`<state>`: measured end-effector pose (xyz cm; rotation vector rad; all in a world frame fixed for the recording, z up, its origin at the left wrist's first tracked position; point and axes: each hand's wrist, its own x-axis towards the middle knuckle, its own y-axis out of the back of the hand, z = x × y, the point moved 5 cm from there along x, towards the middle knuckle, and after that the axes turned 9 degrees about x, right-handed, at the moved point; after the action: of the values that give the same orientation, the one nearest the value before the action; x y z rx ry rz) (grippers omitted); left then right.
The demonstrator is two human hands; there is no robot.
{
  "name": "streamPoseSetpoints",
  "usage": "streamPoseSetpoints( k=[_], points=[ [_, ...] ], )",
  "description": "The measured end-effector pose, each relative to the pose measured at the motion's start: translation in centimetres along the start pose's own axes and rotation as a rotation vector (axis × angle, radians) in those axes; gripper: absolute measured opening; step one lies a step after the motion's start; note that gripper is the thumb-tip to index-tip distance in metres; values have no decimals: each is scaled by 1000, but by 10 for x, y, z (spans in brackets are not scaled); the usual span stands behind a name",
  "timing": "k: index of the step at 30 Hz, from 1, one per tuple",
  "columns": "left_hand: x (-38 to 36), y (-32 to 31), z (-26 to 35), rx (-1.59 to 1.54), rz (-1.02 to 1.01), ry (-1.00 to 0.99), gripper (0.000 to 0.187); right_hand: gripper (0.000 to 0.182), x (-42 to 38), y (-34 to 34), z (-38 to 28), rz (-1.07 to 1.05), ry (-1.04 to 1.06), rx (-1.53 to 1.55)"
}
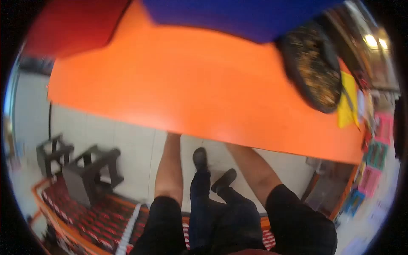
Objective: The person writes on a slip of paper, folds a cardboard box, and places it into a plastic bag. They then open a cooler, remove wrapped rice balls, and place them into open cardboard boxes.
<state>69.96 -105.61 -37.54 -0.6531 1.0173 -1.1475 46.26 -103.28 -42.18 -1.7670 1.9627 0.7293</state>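
Observation:
Both my forearms reach forward and pass beneath the near edge of an orange tabletop (pixel 170 80). My left hand and my right hand are hidden under that edge, so neither their fingers nor anything they hold shows. On the right of the tabletop is a dark oval thing (pixel 316 68) with yellow-brown bits or a pattern on it; blur hides its kind. Flat blue (pixel 238 17) and red (pixel 80 27) surfaces, blurred, cover the far side. Beside the oval thing lies a yellow sheet (pixel 348 100) with a dark thin strip across it.
Two dark stools (pixel 89 174) are at the lower left, near a rack (pixel 97 221) of red and black items. My legs and dark shoes (pixel 200 158) are below me on the tiled floor (pixel 127 136). Coloured baskets (pixel 369 180) line the right side.

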Motion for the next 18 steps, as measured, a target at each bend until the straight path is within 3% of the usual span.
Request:
streamPoseSetpoints(
  k=[1, 2, 3, 4, 5, 6, 7, 8, 9, 11, 12, 13, 14, 16, 18],
  points=[
    [-4, -2, -6, 6, -393, 108, 57, 71, -10, -1, 1, -17, -36, -45],
    [-23, -8, -5, 409, -144, 109, 54, 71, -24, 4, -5, -35, -67, -80],
    [-47, 46, -11, 713, 42, 249, 50, 71, -45, 6, -13, -68, -102, -106],
    [-74, 49, -19, 367, 248, 413, 47, 71, -75, 13, -21, -103, -143, -109],
    [-105, 18, -18, 423, 349, 437, 47, 71, -109, 25, -36, -139, -174, -106],
    [-133, -15, -11, 365, 206, 357, 43, 71, -147, 41, -50, -151, -204, -85],
    [-172, -4, -13, 359, 185, 445, 40, 71, -190, 61, -66, -126, -225, -69],
    [-207, 7, -12, 286, 250, 639, 45, 69, -236, 85, -86, -62, -139, -5],
    [-239, 11, -12, 192, 339, 698, 48, 68, -269, 109, -70, 174, -110, -65],
    [-303, -20, 3, 417, 431, 837, 46, 73, -356, 157, -124, 155, -322, -78],
    [-326, -48, 9, 481, 394, 926, 47, 63, -396, 181, -150, 276, -378, -22],
    [-350, -75, 22, 553, 367, 1015, 49, 56, -408, 214, -125, 308, -236, -2],
    [-359, -101, 32, 573, 359, 1005, 49, 51, -421, 237, -100, 342, -103, 24],
    [-366, -172, 40, 875, 124, 1004, 52, 44, -474, 276, -146, 456, -65, 302],
    [-349, -263, 40, 1073, -4, 735, 53, 41, -493, 317, -151, 617, 54, 314]
  ],
)
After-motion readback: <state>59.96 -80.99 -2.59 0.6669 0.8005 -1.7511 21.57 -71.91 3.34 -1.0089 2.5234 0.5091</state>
